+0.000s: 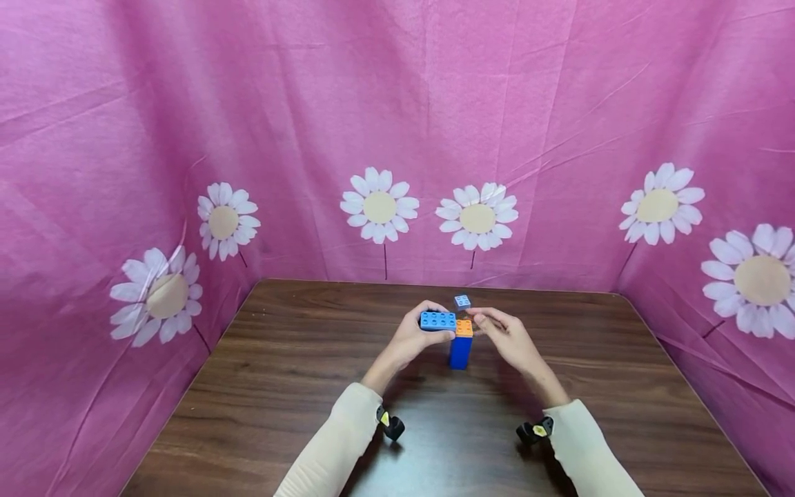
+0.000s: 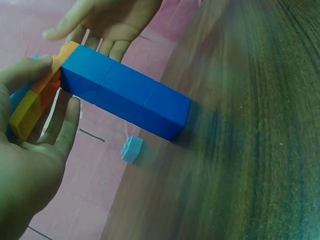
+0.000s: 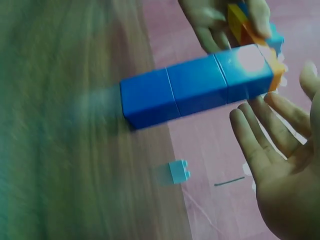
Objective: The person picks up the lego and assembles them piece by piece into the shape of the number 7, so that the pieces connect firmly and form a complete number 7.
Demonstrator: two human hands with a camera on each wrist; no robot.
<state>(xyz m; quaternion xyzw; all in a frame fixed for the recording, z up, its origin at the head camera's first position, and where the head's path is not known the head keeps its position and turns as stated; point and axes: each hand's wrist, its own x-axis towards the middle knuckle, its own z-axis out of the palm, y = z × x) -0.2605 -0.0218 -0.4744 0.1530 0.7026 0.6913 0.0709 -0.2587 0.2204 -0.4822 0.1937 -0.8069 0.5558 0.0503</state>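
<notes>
A column of blue bricks [image 1: 459, 353] stands upright on the table, topped by an orange brick [image 1: 464, 328]. A long light blue brick [image 1: 437, 320] juts out to the left at the top. Underneath it, the left wrist view shows a yellow brick [image 2: 25, 116] beside orange. My left hand [image 1: 411, 335] grips this jutting part between thumb and fingers. At the column's right side, my right hand [image 1: 508, 339] has its fingers extended and holds nothing; whether its fingertips touch the column, I cannot tell. A small light blue brick [image 1: 462, 301] sits on the table behind the column.
The brown wooden table [image 1: 279, 386] ends at a pink cloth backdrop [image 1: 298, 138] printed with white flowers, which surrounds it at the back and sides. Black wrist devices [image 1: 391, 424] are strapped at both sleeves.
</notes>
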